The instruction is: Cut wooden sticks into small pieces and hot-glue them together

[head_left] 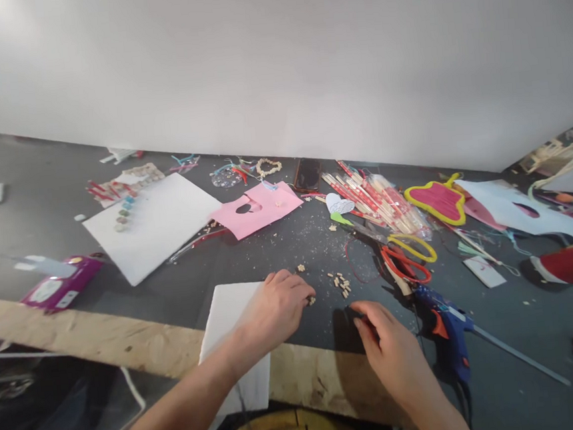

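Note:
My left hand (pixel 285 303) rests at the front of the dark table, its wrist over a white foam board (pixel 235 313). Its thumb and fingertips are closed on a small wooden cluster (pixel 311 300), partly hidden by the fingers. Just beyond lies a similar flower-shaped wooden cluster (pixel 300 268). Between the hands is a loose pile of short wooden stick pieces (pixel 341 284). My right hand (pixel 390 340) hovers near the table edge, its fingers curled. A gap shows between thumb and forefinger, and I see nothing held there.
A blue glue gun (pixel 450 334) and orange-handled scissors (pixel 406 263) lie right of my right hand. Behind them are red-wrapped chopsticks (pixel 365 195). Pink cut foam (pixel 260 208), a large white sheet (pixel 152 237) and a purple box (pixel 62 285) lie leftward.

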Demonstrator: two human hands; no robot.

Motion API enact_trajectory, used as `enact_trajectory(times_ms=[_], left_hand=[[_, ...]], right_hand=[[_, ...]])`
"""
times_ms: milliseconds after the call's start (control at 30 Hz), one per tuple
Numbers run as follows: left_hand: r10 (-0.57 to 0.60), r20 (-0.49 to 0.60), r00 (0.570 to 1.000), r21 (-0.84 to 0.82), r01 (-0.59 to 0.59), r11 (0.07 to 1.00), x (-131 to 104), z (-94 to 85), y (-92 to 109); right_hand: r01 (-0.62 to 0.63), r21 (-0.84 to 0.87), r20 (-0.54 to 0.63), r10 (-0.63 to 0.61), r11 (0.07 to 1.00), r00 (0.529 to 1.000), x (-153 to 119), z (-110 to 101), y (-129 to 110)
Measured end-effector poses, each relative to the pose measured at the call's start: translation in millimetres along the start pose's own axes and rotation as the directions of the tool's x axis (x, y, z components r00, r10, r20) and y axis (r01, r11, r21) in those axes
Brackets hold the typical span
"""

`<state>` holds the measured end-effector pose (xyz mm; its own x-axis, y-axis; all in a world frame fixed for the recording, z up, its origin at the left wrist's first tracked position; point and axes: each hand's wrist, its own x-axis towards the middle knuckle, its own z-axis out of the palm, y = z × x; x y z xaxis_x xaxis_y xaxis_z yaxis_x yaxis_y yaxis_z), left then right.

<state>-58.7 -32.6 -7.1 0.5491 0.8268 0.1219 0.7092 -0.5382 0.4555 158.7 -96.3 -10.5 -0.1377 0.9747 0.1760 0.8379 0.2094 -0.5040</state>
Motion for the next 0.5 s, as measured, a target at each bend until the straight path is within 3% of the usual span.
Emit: enact_trajectory(times_ms=[133, 267, 500], left_hand=[[-0.009, -0.007, 1.000, -0.009, 0.009, 1.000, -2, 0.3, 0], [-0.012, -0.026, 1.000, -0.005, 0.012, 1.000, -3, -0.3, 0], [-0.010, -0.015, 1.000, 0.058, 0.011, 0.998, -3, -5.6, 1]], right_hand=[[-0.026, -0.106, 0.048, 0.031, 0.994, 0.998, 14, -5, 1], [-0.005, -0.065, 0.101, 0.011, 0.998, 0.995, 26, -6, -13], [0.057, -0.055, 0.288, -0.039, 0.997, 0.957, 40, 14, -46]])
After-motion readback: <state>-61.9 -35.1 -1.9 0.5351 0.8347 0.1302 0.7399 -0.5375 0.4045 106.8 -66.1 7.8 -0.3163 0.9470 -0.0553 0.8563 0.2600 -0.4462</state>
